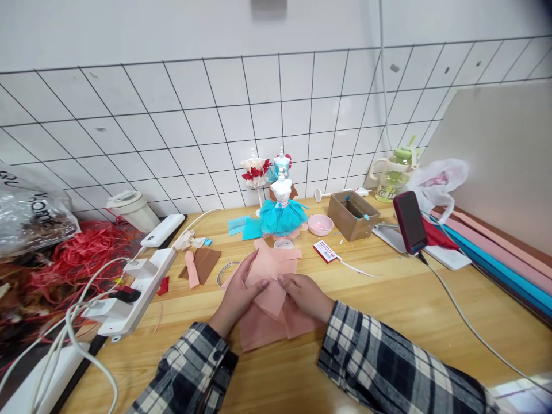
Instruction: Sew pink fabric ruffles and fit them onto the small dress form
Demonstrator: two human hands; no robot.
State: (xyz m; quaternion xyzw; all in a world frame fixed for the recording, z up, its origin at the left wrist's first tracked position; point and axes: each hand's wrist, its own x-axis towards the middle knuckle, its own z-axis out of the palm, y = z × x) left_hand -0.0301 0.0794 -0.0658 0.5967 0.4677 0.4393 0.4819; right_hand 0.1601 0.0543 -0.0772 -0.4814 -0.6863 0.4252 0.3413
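Observation:
Several sheets of pink fabric [271, 270] lie on the wooden table [388, 299] in front of me. My left hand [239, 296] rests on the left side of the pink fabric, fingers together and pressed onto it. My right hand [306, 294] pinches the fabric's edge near the middle, fingers closed. Just behind the fabric stands a small white mannequin in a turquoise tulle skirt [282, 215]. Two more little dressed mannequins [267, 169] stand against the tiled wall.
A white power strip [138, 284] with plugs and cables lies left, beside red raffia [73, 259]. A brown cardboard box [352, 214], pink bowl [320, 224], small red-and-white box [325, 251], phone on a stand [409, 221], green-lidded cup [394, 172] and coloured sheets [495, 253] sit right.

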